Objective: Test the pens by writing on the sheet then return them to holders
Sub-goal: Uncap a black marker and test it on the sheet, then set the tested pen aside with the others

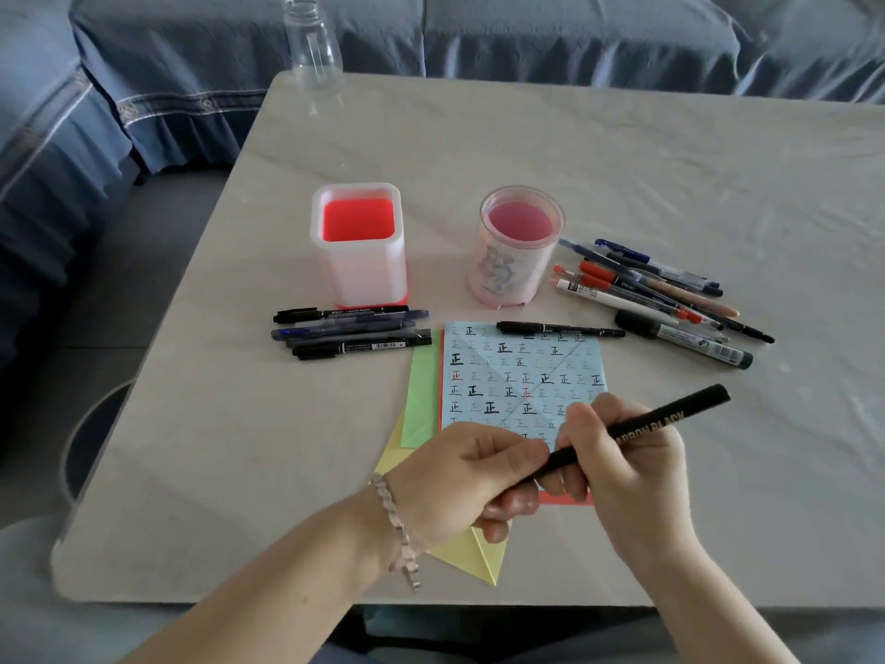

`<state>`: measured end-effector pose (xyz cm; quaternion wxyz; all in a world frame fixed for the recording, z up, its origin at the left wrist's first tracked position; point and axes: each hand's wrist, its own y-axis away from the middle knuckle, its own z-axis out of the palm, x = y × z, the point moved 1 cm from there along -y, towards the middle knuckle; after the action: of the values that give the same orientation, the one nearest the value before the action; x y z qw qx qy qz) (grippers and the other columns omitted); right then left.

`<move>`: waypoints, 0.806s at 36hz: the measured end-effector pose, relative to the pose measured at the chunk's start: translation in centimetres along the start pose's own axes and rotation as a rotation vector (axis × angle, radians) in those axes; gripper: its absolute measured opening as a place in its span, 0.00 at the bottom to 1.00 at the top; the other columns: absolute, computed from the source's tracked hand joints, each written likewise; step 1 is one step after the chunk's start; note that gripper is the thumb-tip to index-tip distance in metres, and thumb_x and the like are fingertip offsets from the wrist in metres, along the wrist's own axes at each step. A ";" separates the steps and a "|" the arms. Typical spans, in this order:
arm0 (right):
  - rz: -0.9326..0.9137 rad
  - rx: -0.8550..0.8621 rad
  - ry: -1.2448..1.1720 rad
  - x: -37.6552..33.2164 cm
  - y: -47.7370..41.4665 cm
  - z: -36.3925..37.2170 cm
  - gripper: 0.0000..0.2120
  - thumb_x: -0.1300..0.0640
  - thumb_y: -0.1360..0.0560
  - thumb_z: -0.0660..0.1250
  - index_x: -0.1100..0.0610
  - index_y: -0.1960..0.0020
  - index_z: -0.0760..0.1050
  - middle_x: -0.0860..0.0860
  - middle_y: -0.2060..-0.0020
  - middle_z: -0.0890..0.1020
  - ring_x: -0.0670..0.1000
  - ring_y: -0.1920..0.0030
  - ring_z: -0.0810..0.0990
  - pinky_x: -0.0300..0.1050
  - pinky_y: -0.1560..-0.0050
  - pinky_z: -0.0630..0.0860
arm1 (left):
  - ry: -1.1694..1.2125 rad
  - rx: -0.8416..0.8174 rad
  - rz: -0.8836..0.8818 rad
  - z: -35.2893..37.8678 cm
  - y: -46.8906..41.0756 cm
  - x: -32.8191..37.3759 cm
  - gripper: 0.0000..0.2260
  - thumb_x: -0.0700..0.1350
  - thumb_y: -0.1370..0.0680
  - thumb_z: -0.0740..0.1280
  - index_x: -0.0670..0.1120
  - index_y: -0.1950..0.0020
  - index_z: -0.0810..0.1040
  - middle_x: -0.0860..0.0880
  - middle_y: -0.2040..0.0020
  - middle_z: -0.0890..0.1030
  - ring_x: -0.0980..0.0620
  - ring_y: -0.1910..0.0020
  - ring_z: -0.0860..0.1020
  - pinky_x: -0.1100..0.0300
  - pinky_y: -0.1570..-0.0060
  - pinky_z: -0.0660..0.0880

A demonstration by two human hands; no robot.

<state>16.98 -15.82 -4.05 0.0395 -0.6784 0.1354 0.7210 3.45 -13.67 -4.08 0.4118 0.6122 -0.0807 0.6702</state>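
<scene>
Matte black pen (pixel 670 416), "CARBON BLACK" lettering

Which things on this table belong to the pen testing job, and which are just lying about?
Job: black pen held by left hand and right hand; blue sheet; square holder; round holder; left pen pile; right pen pile; marker on the sheet's top edge.
Lying about: clear bottle; green paper and yellow paper under the sheet.

Blue sheet (pixel 522 376) carried rows of black and red characters, black pen (pixel 641 428) bore gold lettering, square holder (pixel 359 261) glowed red.
</scene>
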 end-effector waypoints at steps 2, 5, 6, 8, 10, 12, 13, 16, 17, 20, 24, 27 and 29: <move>0.036 -0.005 0.013 0.7 -0.2 0.2 0.17 0.59 0.33 0.69 0.59 0.76 0.67 0.51 0.85 0.68 0.47 0.83 0.67 0.38 0.80 0.71 | -0.249 0.079 0.071 -0.3 -0.1 -0.4 0.13 0.48 0.22 0.61 0.48 0.66 0.75 0.56 0.74 0.74 0.57 0.76 0.68 0.66 0.70 0.70; 0.118 -0.066 0.150 2.4 -0.8 0.8 0.17 0.66 0.25 0.63 0.62 0.73 0.68 0.50 0.84 0.70 0.45 0.81 0.66 0.34 0.76 0.67 | -0.635 0.296 0.126 -1.2 -0.1 -1.3 0.08 0.46 0.21 0.61 0.48 0.56 0.78 0.54 0.66 0.79 0.57 0.67 0.75 0.62 0.61 0.73; 0.146 -0.139 0.233 3.1 -1.2 0.9 0.17 0.63 0.25 0.63 0.60 0.72 0.70 0.50 0.82 0.71 0.46 0.80 0.67 0.36 0.74 0.67 | -0.785 0.362 0.140 -1.6 0.1 -1.7 0.07 0.47 0.21 0.61 0.48 0.52 0.78 0.54 0.62 0.80 0.57 0.63 0.77 0.61 0.58 0.73; 0.157 -0.262 0.472 4.2 -2.0 0.6 0.17 0.56 0.25 0.64 0.54 0.72 0.73 0.51 0.78 0.76 0.47 0.77 0.70 0.41 0.70 0.69 | -1.005 0.525 0.196 -2.9 0.2 -2.9 0.06 0.47 0.22 0.63 0.48 0.48 0.77 0.54 0.57 0.81 0.55 0.59 0.78 0.60 0.59 0.72; 0.056 -0.216 0.653 4.8 -3.4 -0.3 0.11 0.53 0.26 0.65 0.49 0.68 0.75 0.47 0.72 0.79 0.43 0.73 0.72 0.39 0.66 0.71 | -1.106 0.660 0.256 -4.8 0.5 -3.9 0.03 0.42 0.26 0.69 0.46 0.52 0.79 0.52 0.63 0.80 0.52 0.67 0.77 0.61 0.70 0.69; -0.131 -0.079 0.740 4.3 -5.1 -1.3 0.04 0.56 0.26 0.67 0.50 0.59 0.79 0.46 0.65 0.80 0.41 0.68 0.74 0.29 0.65 0.69 | -1.145 0.813 0.295 -7.0 0.9 -4.5 0.05 0.38 0.30 0.73 0.45 0.58 0.79 0.51 0.69 0.78 0.51 0.73 0.75 0.64 0.76 0.65; -0.217 -0.023 0.806 3.9 -6.0 -1.7 0.04 0.59 0.26 0.66 0.54 0.54 0.80 0.48 0.61 0.80 0.42 0.65 0.75 0.28 0.62 0.70 | -1.148 0.893 0.321 -8.0 1.1 -4.6 0.03 0.39 0.30 0.72 0.44 0.59 0.79 0.50 0.69 0.79 0.51 0.73 0.76 0.63 0.75 0.66; -0.309 0.032 1.038 3.2 -8.9 -2.5 0.13 0.66 0.24 0.61 0.60 0.42 0.76 0.53 0.45 0.78 0.52 0.46 0.75 0.43 0.45 0.71 | -1.179 1.030 0.389 -11.1 1.5 -3.9 0.10 0.46 0.27 0.63 0.41 0.57 0.80 0.45 0.66 0.81 0.44 0.68 0.78 0.55 0.69 0.75; -0.306 0.019 1.104 3.0 -9.7 -2.6 0.15 0.66 0.24 0.59 0.60 0.39 0.74 0.54 0.41 0.76 0.54 0.39 0.71 0.47 0.41 0.68 | -1.215 1.064 0.400 -12.2 1.5 -3.5 0.11 0.47 0.27 0.62 0.41 0.57 0.80 0.44 0.65 0.81 0.43 0.67 0.78 0.52 0.67 0.76; -0.290 -0.042 1.263 3.3 -11.6 -2.7 0.18 0.66 0.23 0.57 0.60 0.34 0.71 0.54 0.36 0.73 0.54 0.32 0.64 0.50 0.34 0.61 | -1.303 1.163 0.371 -14.8 0.9 -2.4 0.05 0.43 0.28 0.66 0.42 0.57 0.80 0.44 0.65 0.80 0.40 0.65 0.77 0.51 0.64 0.72; -0.216 -0.088 1.389 4.2 -12.7 -2.7 0.15 0.62 0.22 0.57 0.60 0.36 0.71 0.54 0.38 0.73 0.55 0.34 0.65 0.49 0.36 0.60 | -1.387 1.172 0.252 -16.7 -0.4 -1.9 0.03 0.37 0.30 0.72 0.42 0.59 0.80 0.43 0.63 0.78 0.39 0.61 0.76 0.51 0.61 0.68; -0.232 -0.080 1.417 4.5 -12.8 -2.8 0.13 0.59 0.22 0.59 0.59 0.39 0.74 0.54 0.40 0.75 0.55 0.37 0.67 0.48 0.38 0.60 | -1.408 1.179 0.273 -16.7 -1.1 -2.4 0.06 0.36 0.32 0.74 0.42 0.57 0.81 0.43 0.59 0.78 0.39 0.57 0.75 0.50 0.57 0.67; -0.263 -0.054 1.407 4.5 -12.7 -2.8 0.12 0.58 0.22 0.60 0.58 0.40 0.74 0.53 0.41 0.76 0.55 0.37 0.68 0.48 0.38 0.59 | -1.400 1.186 0.354 -15.7 -1.4 -2.7 0.09 0.36 0.32 0.73 0.43 0.53 0.80 0.43 0.54 0.78 0.41 0.53 0.72 0.50 0.54 0.65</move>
<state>22.44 -4.93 -10.39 0.0124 -0.9940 0.0281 0.1052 -7.73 -4.33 -10.78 -0.2185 0.9655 -0.0472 0.1333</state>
